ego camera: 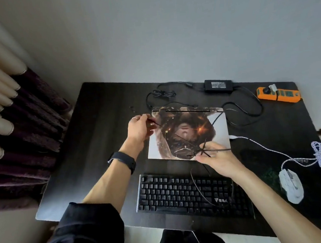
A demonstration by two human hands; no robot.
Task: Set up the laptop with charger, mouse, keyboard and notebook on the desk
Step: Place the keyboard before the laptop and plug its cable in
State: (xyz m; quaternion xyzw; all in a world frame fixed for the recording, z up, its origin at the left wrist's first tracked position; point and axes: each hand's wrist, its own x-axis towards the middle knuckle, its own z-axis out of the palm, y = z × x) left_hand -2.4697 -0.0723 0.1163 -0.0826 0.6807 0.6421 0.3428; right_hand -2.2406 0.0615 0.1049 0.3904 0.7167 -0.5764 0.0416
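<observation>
Step in hand: connecting the keyboard [183,194] lead. I judge this from the thin black cable [223,150], which loops over the keys and rises to both hands.

Positions: the laptop [186,130] lies closed at the middle of the desk [103,147], with the keyboard just in front of it. The mouse [291,185] sits to the right, and its white cord [257,143] reaches the laptop's right edge. The charger [219,85] lies behind the laptop, near an orange power strip [278,95]. I see no notebook.

Hand state: the left hand [139,128] pinches the cable's end against the laptop's left edge, near the rear corner. The right hand [217,159] grips gathered slack over the front right corner.

Next move: align the plug squarely with a port on the left edge, then press it in. I cannot tell whether it is seated. The right hand should feed out slack to avoid a snag.
</observation>
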